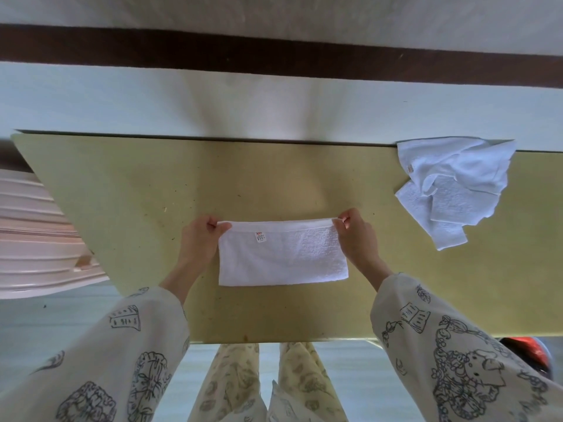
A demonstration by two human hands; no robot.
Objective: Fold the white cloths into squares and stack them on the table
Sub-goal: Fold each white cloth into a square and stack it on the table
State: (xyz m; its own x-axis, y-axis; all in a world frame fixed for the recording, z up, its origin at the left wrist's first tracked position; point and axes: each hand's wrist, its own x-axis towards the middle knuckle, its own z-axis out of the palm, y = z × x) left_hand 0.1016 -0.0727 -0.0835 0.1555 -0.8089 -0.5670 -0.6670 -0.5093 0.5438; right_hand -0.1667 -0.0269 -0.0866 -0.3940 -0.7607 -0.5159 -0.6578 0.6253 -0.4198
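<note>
A white cloth (283,257) lies folded in half as a wide rectangle in the middle of the yellow-green table (137,190), a small label near its far edge. My left hand (202,240) pinches its far left corner. My right hand (355,236) pinches its far right corner. A crumpled heap of white cloths (451,187) lies at the table's far right, apart from both hands.
The table's far edge stands against a pale wall with a dark brown band (274,56). A pink ribbed object (39,236) sits off the table's left side. Something red (545,348) shows below the table's right front edge. My legs are under the near edge.
</note>
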